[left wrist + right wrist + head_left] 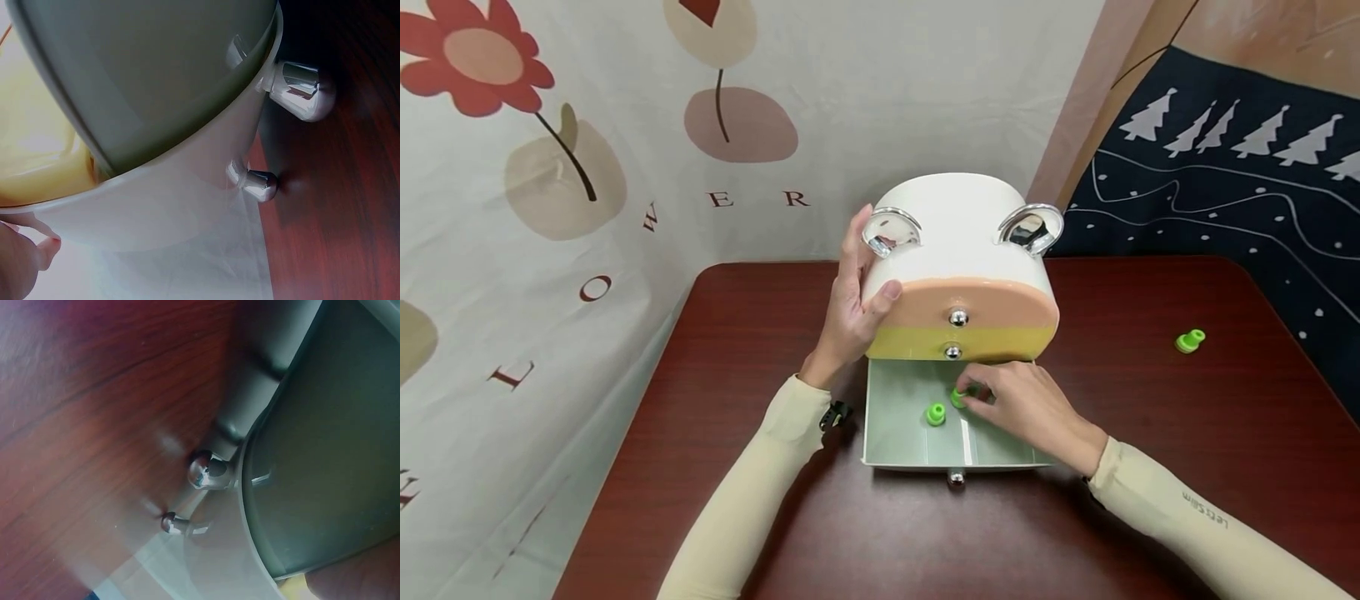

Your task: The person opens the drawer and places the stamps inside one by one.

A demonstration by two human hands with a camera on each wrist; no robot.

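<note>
A small white cabinet (962,218) with silver ears stands on the table, its pale green bottom drawer (895,433) pulled out. The left hand (848,312) lies along the cabinet's left side, fingers fairly straight and thumb against the front edge. In the left wrist view, fingertips (49,250) touch the white shell. Inside the drawer, the right hand (1030,404) pinches a green peg-like piece (957,398) between thumb and fingers, which partly cover it. A second green piece (936,414) stands just left of it on the drawer floor.
Another green piece (1191,341) lies on the dark red table (1150,400), right of the cabinet. The orange top drawer (917,304) and yellow middle drawer (910,342) are closed, each with a silver knob. A printed cloth (880,100) hangs behind.
</note>
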